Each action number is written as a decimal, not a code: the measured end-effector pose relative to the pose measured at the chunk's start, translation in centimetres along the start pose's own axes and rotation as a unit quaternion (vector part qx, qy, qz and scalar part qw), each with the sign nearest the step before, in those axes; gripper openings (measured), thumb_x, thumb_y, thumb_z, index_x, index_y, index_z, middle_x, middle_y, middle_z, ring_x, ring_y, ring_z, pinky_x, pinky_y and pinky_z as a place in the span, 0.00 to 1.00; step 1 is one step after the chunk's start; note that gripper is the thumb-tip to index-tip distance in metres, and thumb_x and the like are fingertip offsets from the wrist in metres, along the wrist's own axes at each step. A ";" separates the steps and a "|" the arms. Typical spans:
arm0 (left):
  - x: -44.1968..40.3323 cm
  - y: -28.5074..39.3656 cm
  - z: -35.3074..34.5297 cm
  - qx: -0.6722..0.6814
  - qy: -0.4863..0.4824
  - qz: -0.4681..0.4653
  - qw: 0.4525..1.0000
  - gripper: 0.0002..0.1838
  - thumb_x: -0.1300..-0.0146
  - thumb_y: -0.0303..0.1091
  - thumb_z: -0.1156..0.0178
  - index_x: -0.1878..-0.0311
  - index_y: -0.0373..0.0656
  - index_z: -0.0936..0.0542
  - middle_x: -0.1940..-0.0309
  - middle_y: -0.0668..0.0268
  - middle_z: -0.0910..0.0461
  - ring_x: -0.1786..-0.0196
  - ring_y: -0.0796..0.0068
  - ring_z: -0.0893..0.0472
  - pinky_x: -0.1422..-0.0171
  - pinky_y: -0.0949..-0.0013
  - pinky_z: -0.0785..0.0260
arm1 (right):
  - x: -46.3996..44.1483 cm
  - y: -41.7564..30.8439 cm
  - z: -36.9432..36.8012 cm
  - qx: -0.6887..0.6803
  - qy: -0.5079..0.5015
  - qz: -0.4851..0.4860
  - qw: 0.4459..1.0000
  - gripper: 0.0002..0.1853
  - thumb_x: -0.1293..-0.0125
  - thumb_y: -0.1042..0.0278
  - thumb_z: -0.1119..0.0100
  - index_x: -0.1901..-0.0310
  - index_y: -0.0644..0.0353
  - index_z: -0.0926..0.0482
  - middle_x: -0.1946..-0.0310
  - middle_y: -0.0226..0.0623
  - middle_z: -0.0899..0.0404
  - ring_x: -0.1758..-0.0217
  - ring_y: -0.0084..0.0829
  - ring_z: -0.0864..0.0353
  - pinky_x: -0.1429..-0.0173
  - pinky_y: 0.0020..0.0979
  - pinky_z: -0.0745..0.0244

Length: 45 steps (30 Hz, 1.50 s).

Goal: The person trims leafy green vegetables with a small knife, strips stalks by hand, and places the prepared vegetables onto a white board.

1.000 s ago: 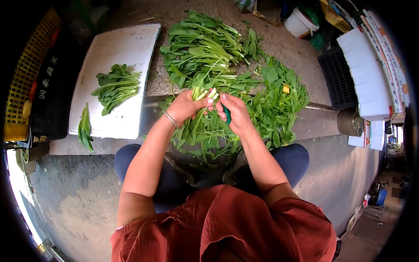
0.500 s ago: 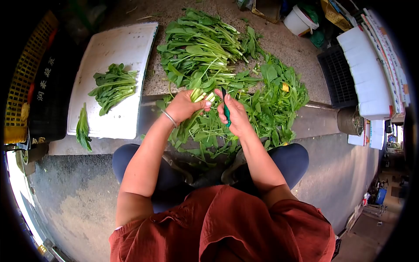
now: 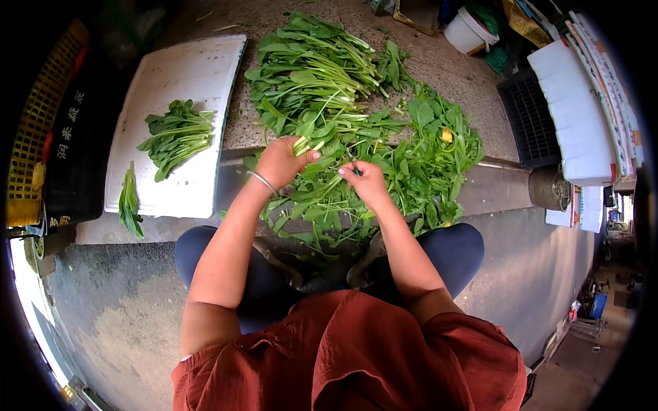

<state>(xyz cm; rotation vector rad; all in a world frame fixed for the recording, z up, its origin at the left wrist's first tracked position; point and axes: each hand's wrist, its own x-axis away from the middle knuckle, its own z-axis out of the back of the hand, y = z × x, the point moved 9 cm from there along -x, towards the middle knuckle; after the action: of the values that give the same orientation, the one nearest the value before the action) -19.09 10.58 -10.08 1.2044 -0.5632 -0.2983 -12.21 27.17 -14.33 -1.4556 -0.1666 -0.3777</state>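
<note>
My left hand point(image 3: 282, 163), with a bangle at the wrist, is closed round a small bunch of green stems point(image 3: 303, 145), their pale cut ends pointing right. To its right my right hand point(image 3: 367, 183) is closed on a green-handled knife point(image 3: 356, 171), mostly hidden by the fingers. Beyond the hands lies a heap of leafy greens point(image 3: 308, 68), stems to the right. Loose leaves point(image 3: 439, 157) spread beneath and right of my hands. On the left, a white foam board point(image 3: 185, 68) bears a bunch of greens point(image 3: 179, 137), and a smaller bunch point(image 3: 129, 202) lies at its lower left edge.
A yellow crate point(image 3: 41, 116) and a black crate point(image 3: 75, 151) stand at the far left. At the right are a black crate point(image 3: 531, 116), white foam boxes point(image 3: 572, 113) and a round pot point(image 3: 548, 188). A white bucket point(image 3: 469, 32) stands at the back right.
My hands have moved apart. The right hand has turned and dropped slightly, so less of the knife shows; the left hand still holds the stems.
</note>
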 end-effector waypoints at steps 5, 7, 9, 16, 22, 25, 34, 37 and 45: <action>1.0 2.7 0.6 -0.130 0.044 -0.050 0.989 0.19 0.53 0.45 0.33 0.66 0.39 0.24 0.73 0.56 0.22 0.68 0.59 0.22 0.61 0.64 0.31 | 1.0 -2.8 0.0 0.067 0.036 0.031 0.997 0.08 0.46 0.67 0.36 0.71 0.63 0.20 0.78 0.26 0.24 0.78 0.14 0.32 0.73 0.18 0.37; 1.3 3.0 -0.2 -0.124 0.019 -0.074 0.989 0.18 0.54 0.41 0.32 0.65 0.38 0.25 0.74 0.61 0.22 0.70 0.68 0.25 0.63 0.68 0.32 | 1.5 -4.7 -1.6 -0.036 -0.024 -0.015 0.999 0.09 0.46 0.67 0.36 0.69 0.63 0.20 0.78 0.26 0.24 0.79 0.14 0.32 0.75 0.17 0.38; 1.3 3.5 -0.7 -0.132 0.004 -0.091 0.987 0.18 0.54 0.35 0.30 0.65 0.38 0.26 0.74 0.67 0.23 0.71 0.79 0.27 0.62 0.73 0.33 | 0.9 -5.5 -2.6 -0.083 -0.045 -0.016 0.995 0.08 0.46 0.66 0.36 0.68 0.62 0.21 0.79 0.26 0.25 0.80 0.14 0.33 0.78 0.16 0.40; 1.6 3.6 -0.8 0.084 -0.064 -0.062 0.992 0.16 0.51 0.36 0.33 0.61 0.38 0.23 0.76 0.63 0.23 0.72 0.77 0.26 0.63 0.72 0.33 | -9.0 -10.4 2.5 -0.003 0.100 0.136 0.986 0.12 0.41 0.61 0.41 0.62 0.60 0.20 0.73 0.29 0.21 0.78 0.20 0.28 0.74 0.22 0.34; 1.3 2.8 2.4 0.013 0.057 -0.086 0.995 0.13 0.42 0.39 0.41 0.61 0.39 0.25 0.76 0.68 0.24 0.72 0.79 0.29 0.62 0.75 0.34 | -17.2 -12.3 4.2 0.350 0.107 0.108 0.924 0.15 0.36 0.56 0.52 0.51 0.49 0.24 0.60 0.36 0.22 0.60 0.35 0.24 0.55 0.35 0.31; 1.9 4.0 1.6 -0.025 0.068 -0.120 0.990 0.14 0.43 0.41 0.40 0.62 0.39 0.26 0.78 0.64 0.25 0.75 0.73 0.29 0.64 0.69 0.33 | -19.3 -11.1 3.1 0.398 0.006 0.079 0.914 0.18 0.37 0.53 0.51 0.49 0.51 0.26 0.57 0.39 0.24 0.55 0.36 0.25 0.51 0.37 0.32; 0.9 3.2 2.5 0.018 0.069 -0.071 0.995 0.12 0.45 0.38 0.39 0.68 0.40 0.28 0.80 0.65 0.25 0.77 0.76 0.26 0.71 0.71 0.34 | -18.8 -14.5 4.8 0.272 -0.002 0.140 0.952 0.14 0.37 0.59 0.49 0.59 0.62 0.24 0.64 0.34 0.20 0.65 0.27 0.22 0.57 0.32 0.28; 0.7 2.4 3.7 -0.012 0.131 -0.025 0.991 0.12 0.48 0.38 0.37 0.69 0.39 0.26 0.81 0.62 0.23 0.77 0.71 0.24 0.70 0.69 0.33 | -17.9 -14.6 4.9 0.185 0.023 0.084 0.979 0.14 0.38 0.63 0.47 0.58 0.66 0.25 0.65 0.37 0.20 0.71 0.22 0.22 0.62 0.27 0.27; 0.9 2.9 3.9 -0.050 0.160 -0.056 0.984 0.12 0.49 0.39 0.37 0.67 0.40 0.23 0.76 0.56 0.21 0.71 0.58 0.22 0.64 0.63 0.31 | -18.1 -12.3 3.3 0.258 0.034 0.183 0.948 0.28 0.51 0.65 0.32 0.50 0.70 0.29 0.61 0.35 0.22 0.62 0.24 0.23 0.60 0.24 0.28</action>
<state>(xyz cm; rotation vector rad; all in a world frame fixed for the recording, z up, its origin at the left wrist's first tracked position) -20.71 7.97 -6.21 1.1592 -0.1983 -0.2189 -32.90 32.30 -8.57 -0.9255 0.0609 -0.0670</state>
